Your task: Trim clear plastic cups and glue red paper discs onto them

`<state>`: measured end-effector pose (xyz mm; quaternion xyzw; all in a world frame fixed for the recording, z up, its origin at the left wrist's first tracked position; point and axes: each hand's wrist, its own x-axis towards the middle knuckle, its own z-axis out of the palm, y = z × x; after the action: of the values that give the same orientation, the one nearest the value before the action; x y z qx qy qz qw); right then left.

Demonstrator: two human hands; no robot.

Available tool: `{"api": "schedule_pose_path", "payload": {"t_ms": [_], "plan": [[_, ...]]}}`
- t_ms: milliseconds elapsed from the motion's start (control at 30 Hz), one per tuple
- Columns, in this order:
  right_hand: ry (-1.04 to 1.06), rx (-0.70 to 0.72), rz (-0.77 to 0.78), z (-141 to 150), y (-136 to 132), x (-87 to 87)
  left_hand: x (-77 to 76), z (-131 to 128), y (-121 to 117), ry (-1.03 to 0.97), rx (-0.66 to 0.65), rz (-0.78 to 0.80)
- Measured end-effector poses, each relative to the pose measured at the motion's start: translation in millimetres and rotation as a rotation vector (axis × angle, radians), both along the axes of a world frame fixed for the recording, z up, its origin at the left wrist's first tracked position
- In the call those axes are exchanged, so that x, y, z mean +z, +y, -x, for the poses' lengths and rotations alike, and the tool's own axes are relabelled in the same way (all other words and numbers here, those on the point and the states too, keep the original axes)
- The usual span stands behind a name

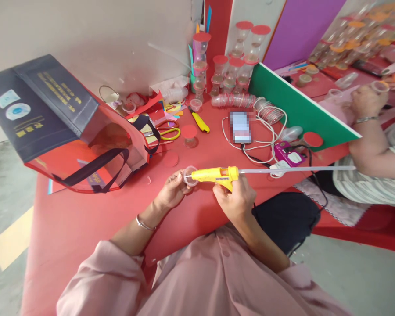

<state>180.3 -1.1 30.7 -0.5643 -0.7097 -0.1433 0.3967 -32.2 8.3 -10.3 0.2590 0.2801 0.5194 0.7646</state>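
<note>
In my left hand [174,189] is a small clear plastic cup [191,176], pinched by its side with the round opening turned toward the right. My right hand [236,197] is wrapped round the handle of a yellow hot glue gun [217,174]. The gun's nozzle reaches into the cup's rim; whether it touches the plastic I cannot tell. A long translucent glue stick [296,169] juts out of the gun's back to the right. Just beyond my hands stand a cup with a red lid [189,134] and a flat red disc [170,159] on the red table [118,228].
A red and dark gift bag [115,145] lies at left. Behind are yellow-handled scissors [169,131], a yellow utility knife [200,120], stacked cups [233,101], a phone [241,127] with white cable and a purple power strip [288,153]. Beyond a green board [292,109] a co-worker's arm [365,131] rests.
</note>
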Motion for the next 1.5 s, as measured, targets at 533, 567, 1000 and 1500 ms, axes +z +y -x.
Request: {"api": "schedule_pose_path", "payload": {"t_ms": [533, 567, 1000, 1500], "plan": [[-0.015, -0.019, -0.068, 1, 8, 3.5, -1.6, 0, -1, 0.014, 0.052, 0.017], [-0.012, -0.020, -0.061, 1, 7, 3.5, -1.4, -1, -1, 0.015, 0.055, 0.018], [-0.031, 0.009, 0.015, -1, -1, -0.6, 2.8, 0, 1, -0.003, -0.003, -0.004], [0.418, 0.158, 0.427, -28, -38, 6.3, 1.8, 3, 1, -0.023, 0.097, 0.090]]}}
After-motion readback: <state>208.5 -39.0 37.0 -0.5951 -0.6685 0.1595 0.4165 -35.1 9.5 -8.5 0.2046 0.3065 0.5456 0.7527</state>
